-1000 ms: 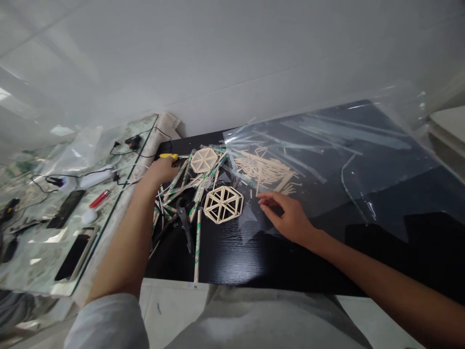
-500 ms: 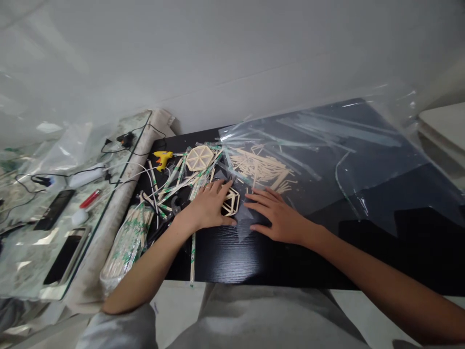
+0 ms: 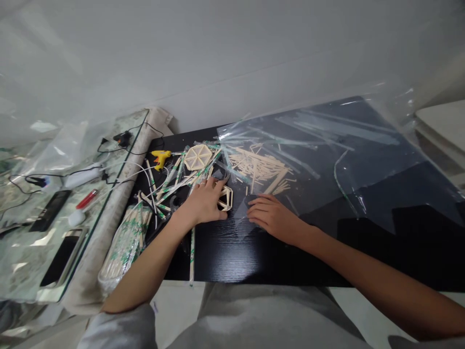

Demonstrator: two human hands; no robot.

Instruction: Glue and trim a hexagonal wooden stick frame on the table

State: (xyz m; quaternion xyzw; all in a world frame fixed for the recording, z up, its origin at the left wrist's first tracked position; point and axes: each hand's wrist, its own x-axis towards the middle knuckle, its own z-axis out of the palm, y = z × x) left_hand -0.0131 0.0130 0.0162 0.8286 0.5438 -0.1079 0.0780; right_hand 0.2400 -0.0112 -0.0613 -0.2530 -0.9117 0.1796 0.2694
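My left hand (image 3: 206, 202) is curved over a small frame of pale wooden sticks (image 3: 227, 198), thumb near its front edge and fingers across its far side. The hand hides much of the frame. To its right, my right hand (image 3: 272, 215) has its fingers together at a thin grey sheet (image 3: 240, 213) on the black table. One dark edge of the sheet rises by the fingertips. Behind the left hand, an octagonal panel of wooden sticks with spokes (image 3: 198, 157) lies on green-printed chopstick wrappers.
A yellow glue gun (image 3: 160, 159) lies at the back left. Loose cut sticks (image 3: 259, 165) are heaped behind my hands, near clear plastic sheeting (image 3: 327, 131). A pack of wrapped chopsticks (image 3: 125, 247) sits left of my forearm. Phones (image 3: 62, 259) and cables are on the glass table.
My right hand's spread fingers have drawn together at the grey sheet, and its edge has come up. My left hand and the stick frame have shifted slightly left.
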